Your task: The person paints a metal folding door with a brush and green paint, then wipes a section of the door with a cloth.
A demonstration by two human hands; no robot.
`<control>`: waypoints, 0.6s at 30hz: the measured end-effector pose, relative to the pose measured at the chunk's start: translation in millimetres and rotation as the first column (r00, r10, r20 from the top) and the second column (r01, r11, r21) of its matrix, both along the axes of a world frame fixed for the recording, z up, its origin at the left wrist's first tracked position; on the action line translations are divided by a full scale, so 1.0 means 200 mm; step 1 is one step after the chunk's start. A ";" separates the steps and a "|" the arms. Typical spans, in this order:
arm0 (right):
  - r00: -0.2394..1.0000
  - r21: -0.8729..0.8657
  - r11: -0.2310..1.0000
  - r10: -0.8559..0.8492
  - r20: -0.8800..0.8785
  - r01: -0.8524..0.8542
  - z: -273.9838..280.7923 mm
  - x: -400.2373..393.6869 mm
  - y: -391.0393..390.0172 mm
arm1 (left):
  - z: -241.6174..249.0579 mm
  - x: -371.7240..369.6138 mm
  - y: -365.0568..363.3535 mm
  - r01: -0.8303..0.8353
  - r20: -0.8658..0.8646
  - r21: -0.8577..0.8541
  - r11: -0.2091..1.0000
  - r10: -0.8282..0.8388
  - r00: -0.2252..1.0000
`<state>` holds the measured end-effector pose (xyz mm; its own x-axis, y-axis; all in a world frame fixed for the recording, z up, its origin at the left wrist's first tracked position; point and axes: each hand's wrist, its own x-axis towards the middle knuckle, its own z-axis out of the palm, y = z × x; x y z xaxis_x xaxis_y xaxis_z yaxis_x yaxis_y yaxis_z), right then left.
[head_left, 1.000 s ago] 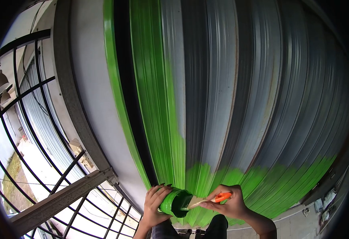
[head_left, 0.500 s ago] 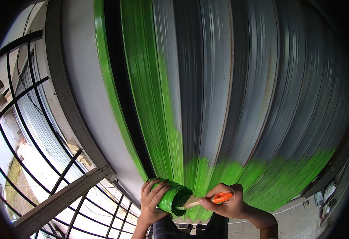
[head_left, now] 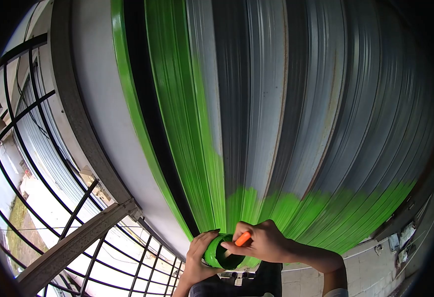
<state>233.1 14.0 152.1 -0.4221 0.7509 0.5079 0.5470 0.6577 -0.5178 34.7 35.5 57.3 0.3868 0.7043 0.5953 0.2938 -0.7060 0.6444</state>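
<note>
My left hand [head_left: 201,257] wraps round a green-smeared paint container [head_left: 211,253], its round mouth turned up toward me. In my right hand [head_left: 266,242] is a paintbrush [head_left: 245,239] with an orange handle end, pointing down into the container. The bristles are hidden inside it. Just beyond both hands rises a ribbed metal shutter [head_left: 261,99], grey over most of its surface. Green paint [head_left: 296,213] covers its lower band and a tall strip along its left side.
A black gap [head_left: 147,99] and a green edge strip run beside the shutter, then a pale wall [head_left: 98,89]. Black window bars [head_left: 33,188] with a grey beam [head_left: 78,242] stand at the left. A tiled wall [head_left: 365,270] lies at lower right.
The container has tipped more upright and shifted slightly down. My right hand has moved left over its mouth, and the brush has gone deeper inside at a steeper angle.
</note>
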 end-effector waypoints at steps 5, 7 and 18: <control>0.994 -0.054 0.997 0.061 0.088 -0.056 -0.01 -0.04 0.04 | -0.04 0.00 -0.03 0.003 0.048 -0.076 0.997 0.000 0.999; 0.991 -0.080 0.994 0.079 0.106 -0.071 -0.01 -0.05 0.05 | -0.06 0.00 -0.03 0.013 0.050 -0.097 0.995 -0.008 0.999; 0.994 -0.220 0.975 -0.016 -0.106 -0.008 0.14 0.03 0.12 | -0.06 0.01 -0.01 -0.045 0.058 -0.193 0.980 0.057 0.997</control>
